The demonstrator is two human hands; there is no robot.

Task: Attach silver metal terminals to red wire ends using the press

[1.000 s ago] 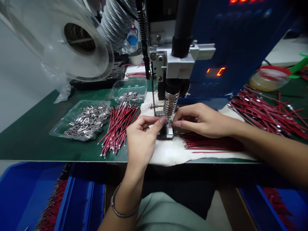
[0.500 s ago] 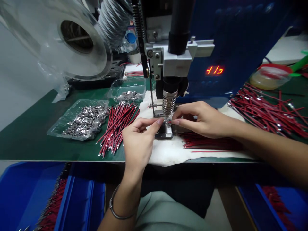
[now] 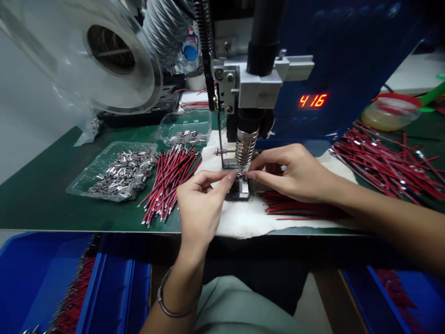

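My left hand point(image 3: 205, 199) has its thumb and forefinger pinched at the left side of a small metal fixture point(image 3: 244, 188) under the machine's head. From the right, my right hand point(image 3: 292, 174) closes its fingertips at the same spot. Whatever small pieces are between the fingertips are too small and covered to name. Right above them the spring-wrapped tip point(image 3: 246, 146) of the machine points down at the fixture. A row of red-and-black wires point(image 3: 295, 204) lies beneath my right hand on a white cloth point(image 3: 236, 222). Beside my left hand is a pile of red-and-black wires point(image 3: 170, 181) with metal ends.
A clear plastic tray point(image 3: 79, 185) of small metal parts lies left, another tray point(image 3: 205, 123) behind. The blue machine point(image 3: 330, 46) shows 416. More wires point(image 3: 385, 162) and a red-rimmed tub point(image 3: 392, 113) are right. Blue bins point(image 3: 38, 264) stand below the table edge.
Both hands keep almost the same pinch at the fixture. The right fingertips have shifted very slightly. The view has moved a little, and the display now reads clearly.
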